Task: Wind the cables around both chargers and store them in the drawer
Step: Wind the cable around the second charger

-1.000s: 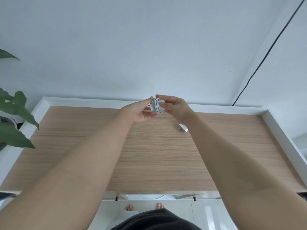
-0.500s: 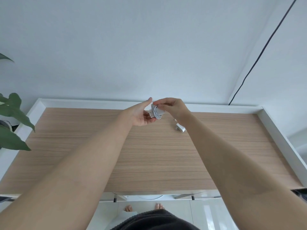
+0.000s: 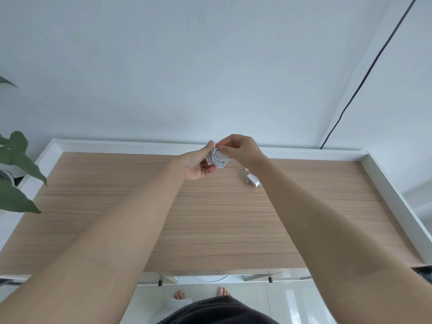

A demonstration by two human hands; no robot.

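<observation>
Both my hands hold one white charger [image 3: 218, 159] above the far middle of the wooden tabletop [image 3: 210, 218], its white cable wound around it in several loops. My left hand [image 3: 198, 163] cups it from the left, palm up. My right hand [image 3: 240, 149] pinches the cable at the top of the bundle. A second white charger [image 3: 252, 180] lies on the tabletop just right of the bundle, partly hidden by my right forearm; its cable is not visible. No drawer shows.
A raised white rim [image 3: 395, 197] borders the tabletop at the back and both sides. Green plant leaves [image 3: 16, 174] hang over the left edge. A black cord [image 3: 364, 76] runs down the wall at the right. My bare feet [image 3: 201, 294] stand below the near edge.
My right hand has shifted from the bundle's right side up to its top, fingers now pinching the cable. The second charger shows more from behind my right forearm.
</observation>
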